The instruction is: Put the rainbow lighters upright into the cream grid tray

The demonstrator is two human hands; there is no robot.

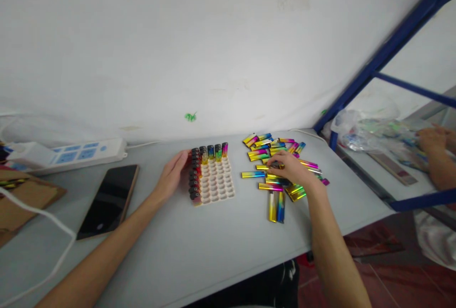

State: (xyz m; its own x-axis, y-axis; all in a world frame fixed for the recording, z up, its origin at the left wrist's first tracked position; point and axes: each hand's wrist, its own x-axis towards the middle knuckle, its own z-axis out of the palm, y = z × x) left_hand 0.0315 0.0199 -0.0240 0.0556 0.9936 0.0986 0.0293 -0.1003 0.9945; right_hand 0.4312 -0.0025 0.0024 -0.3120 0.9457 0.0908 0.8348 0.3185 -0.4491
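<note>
A: What are the hands up to?
B: Right hand [294, 170] is reaching into the loose lighters [272, 187], right of centre on the tabletop [178, 251]. Fingers are curled down, but tbh can't tell if that grip has pinched one.
A: And the left?
B: Left hand [171, 175] is loosely open, nothing clasped that I can see, fingers by the upper left corner of the white tray [232, 184], mid-frame. Upright lighters [194, 175] line its left side and far row.
</note>
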